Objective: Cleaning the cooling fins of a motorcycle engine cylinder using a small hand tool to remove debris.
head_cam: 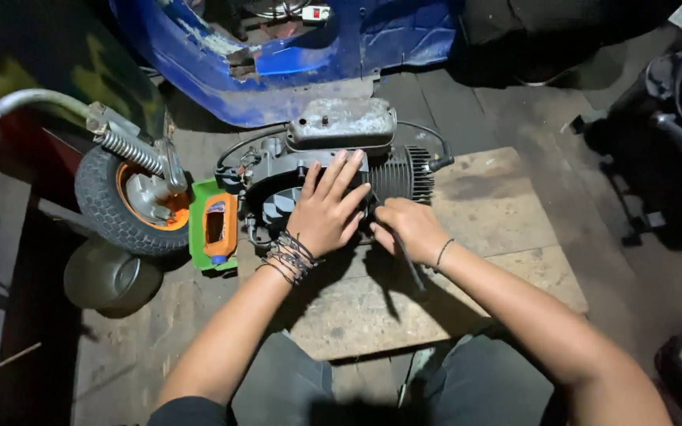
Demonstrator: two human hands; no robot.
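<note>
The bare left hand, banded at the wrist, is spread flat with fingers extended forward. The bare right hand is curled closed just beside it, forearms converging.

Scooter repair workshop, dim, grimy floor. Evidence: dismantled scooter engine on a wooden board; behind it, blue scooter body shell; left of it, front wheel with spring fork, green-and-orange bottle.
</note>
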